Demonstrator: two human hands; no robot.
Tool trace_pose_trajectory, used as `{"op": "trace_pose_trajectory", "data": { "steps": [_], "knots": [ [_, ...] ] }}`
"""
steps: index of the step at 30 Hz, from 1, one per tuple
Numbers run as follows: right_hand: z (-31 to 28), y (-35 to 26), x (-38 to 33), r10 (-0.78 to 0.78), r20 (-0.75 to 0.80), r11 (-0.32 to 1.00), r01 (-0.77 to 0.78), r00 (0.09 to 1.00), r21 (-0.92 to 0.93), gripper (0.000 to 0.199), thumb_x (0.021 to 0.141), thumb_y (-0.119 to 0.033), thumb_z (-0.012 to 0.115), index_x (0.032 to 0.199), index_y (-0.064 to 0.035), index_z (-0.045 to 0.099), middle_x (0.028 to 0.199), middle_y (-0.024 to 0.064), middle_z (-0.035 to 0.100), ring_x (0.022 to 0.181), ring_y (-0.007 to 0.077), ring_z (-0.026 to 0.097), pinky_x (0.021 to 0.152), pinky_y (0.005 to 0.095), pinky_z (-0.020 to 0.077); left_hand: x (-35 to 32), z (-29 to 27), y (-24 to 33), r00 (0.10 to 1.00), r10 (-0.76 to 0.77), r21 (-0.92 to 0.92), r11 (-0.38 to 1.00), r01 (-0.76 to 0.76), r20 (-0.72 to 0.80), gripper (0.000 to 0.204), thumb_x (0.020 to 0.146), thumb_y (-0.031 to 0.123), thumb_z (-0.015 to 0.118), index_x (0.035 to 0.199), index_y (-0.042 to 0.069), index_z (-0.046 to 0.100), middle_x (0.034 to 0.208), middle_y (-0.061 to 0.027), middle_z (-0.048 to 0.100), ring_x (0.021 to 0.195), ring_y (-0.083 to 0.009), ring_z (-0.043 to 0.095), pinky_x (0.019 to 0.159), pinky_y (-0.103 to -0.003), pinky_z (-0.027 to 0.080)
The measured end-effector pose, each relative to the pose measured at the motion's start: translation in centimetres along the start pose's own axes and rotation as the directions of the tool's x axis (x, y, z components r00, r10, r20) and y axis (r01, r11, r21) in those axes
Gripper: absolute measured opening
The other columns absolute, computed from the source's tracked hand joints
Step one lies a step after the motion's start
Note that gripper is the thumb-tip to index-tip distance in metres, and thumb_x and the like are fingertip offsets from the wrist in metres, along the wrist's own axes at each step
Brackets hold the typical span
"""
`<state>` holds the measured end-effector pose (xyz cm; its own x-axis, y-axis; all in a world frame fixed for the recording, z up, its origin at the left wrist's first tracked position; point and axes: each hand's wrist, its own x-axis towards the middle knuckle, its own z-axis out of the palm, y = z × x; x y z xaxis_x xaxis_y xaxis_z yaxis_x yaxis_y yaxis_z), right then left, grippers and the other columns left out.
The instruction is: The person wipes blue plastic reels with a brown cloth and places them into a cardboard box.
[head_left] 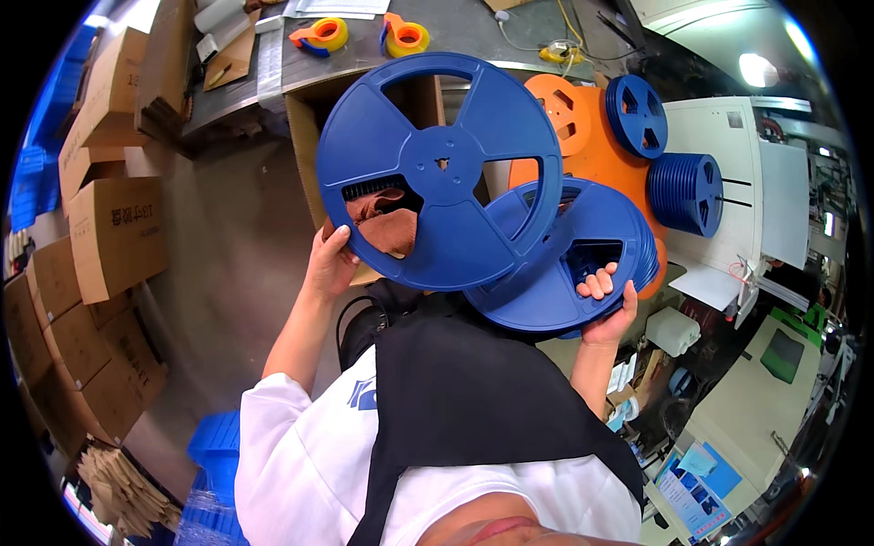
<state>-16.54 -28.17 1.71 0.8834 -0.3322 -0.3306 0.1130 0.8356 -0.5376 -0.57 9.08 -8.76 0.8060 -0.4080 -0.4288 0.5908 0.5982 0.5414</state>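
A large blue plastic reel (pixel 466 194) with wide cut-out windows is tilted up in front of me. My left hand (pixel 334 264) grips its lower left rim, thumb on the near face. Behind its lower right part leans a stack of similar blue reels (pixel 537 296). My right hand (pixel 608 305) holds this stack at its right edge, with fingers curled through a window. Through a window of the single reel, brown material (pixel 390 229) shows. An open cardboard box (pixel 306 155) stands behind that reel, mostly hidden by it.
Smaller blue reels (pixel 683 196) and an orange reel (pixel 557 114) sit on an orange surface (pixel 605 164) to the right. Two tape dispensers (pixel 405 36) lie on the grey bench (pixel 364 68). Cardboard boxes (pixel 118 237) are stacked at left, with blue crates (pixel 216 446) nearer.
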Motion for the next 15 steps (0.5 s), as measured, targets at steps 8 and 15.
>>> {"op": "trace_pose_trajectory", "data": {
  "steps": [8,15],
  "knots": [
    [0.0,-0.2,-0.3,0.027,0.010,0.999,-0.026,1.000,-0.042,0.034,0.088,-0.027,0.055,0.109,-0.0022,0.046,0.078,0.0030,0.046,0.070,0.0149,0.046,0.072,0.0328,0.0398,-0.8,-0.3,0.2,0.997,-0.046,0.026,0.999,0.047,-0.059,0.031,0.084,0.019,0.063,0.110,0.005,0.054,0.083,-0.0002,0.059,0.068,-0.0080,0.055,0.053,-0.021,0.041],
    [-0.8,-0.4,-0.6,0.023,-0.033,0.997,-0.025,0.999,-0.070,0.034,0.088,-0.028,0.055,0.109,-0.0023,0.047,0.078,0.0043,0.049,0.071,0.0165,0.048,0.074,0.0345,0.0439,2.0,-0.5,1.9,0.972,0.088,0.471,0.882,0.026,-0.218,0.027,0.089,0.011,0.050,0.114,0.002,0.054,0.095,-0.0023,0.063,0.069,-0.0066,0.054,0.053,-0.020,0.040]
  ]
}}
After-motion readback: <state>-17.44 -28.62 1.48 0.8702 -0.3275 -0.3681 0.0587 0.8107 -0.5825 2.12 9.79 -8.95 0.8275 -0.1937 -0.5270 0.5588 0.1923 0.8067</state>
